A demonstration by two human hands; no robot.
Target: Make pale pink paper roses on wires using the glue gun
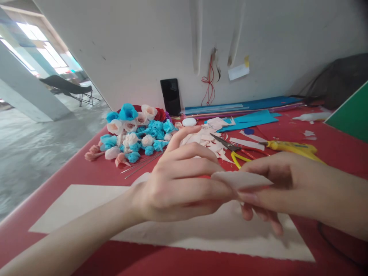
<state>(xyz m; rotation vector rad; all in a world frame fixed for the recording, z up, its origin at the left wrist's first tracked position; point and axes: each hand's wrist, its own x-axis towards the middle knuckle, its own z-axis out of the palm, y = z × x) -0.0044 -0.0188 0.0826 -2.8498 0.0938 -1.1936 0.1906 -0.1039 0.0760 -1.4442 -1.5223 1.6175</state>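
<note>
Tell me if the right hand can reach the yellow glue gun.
Probably yes: the yellow glue gun lies just beyond the right hand, nothing visible lying on it, though that hand holds a pale paper piece.

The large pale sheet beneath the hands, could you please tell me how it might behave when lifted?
The pale sheet would probably be light and floppy, as it looks thin. Lying flat on the red tabletop, it may slide or buckle if pushed. Its slightly ragged near edge suggests it could tear or crease.
</note>
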